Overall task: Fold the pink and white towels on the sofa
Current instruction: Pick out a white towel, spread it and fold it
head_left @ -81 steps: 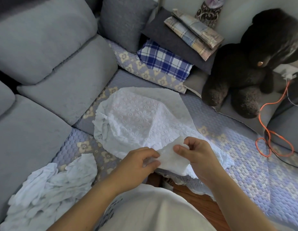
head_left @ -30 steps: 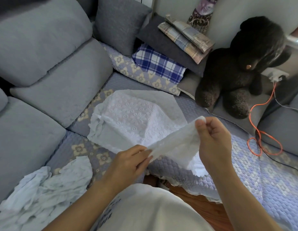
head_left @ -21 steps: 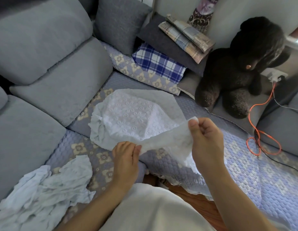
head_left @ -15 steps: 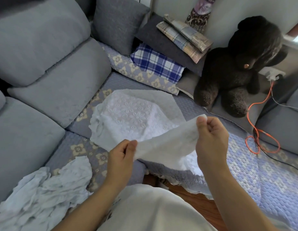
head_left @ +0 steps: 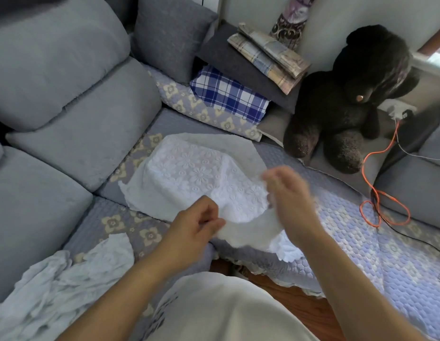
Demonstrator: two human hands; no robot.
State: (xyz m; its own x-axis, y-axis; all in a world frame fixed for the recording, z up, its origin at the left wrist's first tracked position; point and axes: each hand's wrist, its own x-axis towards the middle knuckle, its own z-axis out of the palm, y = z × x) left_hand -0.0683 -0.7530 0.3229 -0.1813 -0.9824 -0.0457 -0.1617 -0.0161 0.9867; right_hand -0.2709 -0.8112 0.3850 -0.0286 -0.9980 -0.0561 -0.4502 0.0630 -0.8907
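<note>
A white towel [head_left: 196,178] with embossed flowers lies spread on the quilted sofa seat [head_left: 361,242]. My left hand [head_left: 196,225] pinches its near edge, and a loose flap of the towel [head_left: 251,232] sags from that pinch toward the right. My right hand [head_left: 288,193] is blurred with motion just above that flap. Whether it still grips the fabric cannot be told. A crumpled pale towel [head_left: 61,274] sits in a heap on the seat at the lower left, untouched.
A black plush bear [head_left: 349,94] sits at the back right beside an orange cable [head_left: 376,193]. A blue plaid cloth [head_left: 228,94] and folded checked cloths [head_left: 268,55] lie behind the towel. Grey back cushions [head_left: 78,119] line the left. Wooden floor [head_left: 300,303] shows below the seat edge.
The raised corner of the white towel has dropped. My right hand swept down and left toward my left hand, and the stretched edge between them now sags.
</note>
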